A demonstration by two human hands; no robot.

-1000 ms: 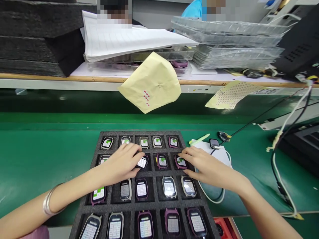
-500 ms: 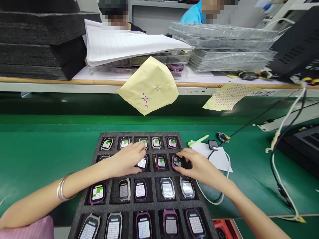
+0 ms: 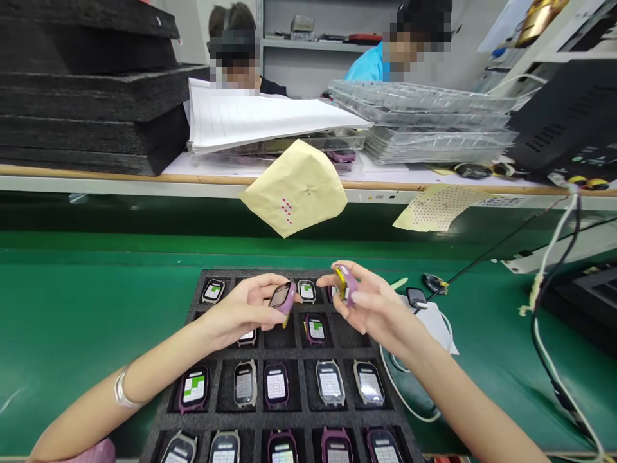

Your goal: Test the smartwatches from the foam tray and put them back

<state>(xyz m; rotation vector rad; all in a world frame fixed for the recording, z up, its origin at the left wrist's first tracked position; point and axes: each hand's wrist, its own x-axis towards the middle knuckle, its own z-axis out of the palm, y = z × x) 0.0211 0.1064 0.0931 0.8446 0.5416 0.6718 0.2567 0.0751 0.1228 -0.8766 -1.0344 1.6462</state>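
Between the thumb and fingers of my left hand point(image 3: 250, 305) is a purple smartwatch point(image 3: 282, 296), its dark screen tilted up and a bit of yellow at its lower edge. My right hand point(image 3: 373, 305) grips another purple smartwatch point(image 3: 348, 284), turned on edge so a yellow strip shows on its left side. Both are raised above a black foam tray point(image 3: 301, 347) with rows of compartments. Strapless smartwatches in silver and purple lie in it, such as a purple one point(image 3: 315, 328) below and between my hands. Several screens show white and green grids. My hands cover part of the top rows.
Right of the tray lie white paper, a small dark watch-like device point(image 3: 415, 296) and a looped white cable point(image 3: 409, 405). A shelf edge point(image 3: 193, 188) spans the back, holding black foam trays point(image 3: 87, 96) and clear plastic trays point(image 3: 434, 122). Two people are beyond it.
Both hands have lifted a purple smartwatch each out of the tray's second row, leaving their compartments bare. The right watch has been turned on edge. The camera view has tilted up slightly.
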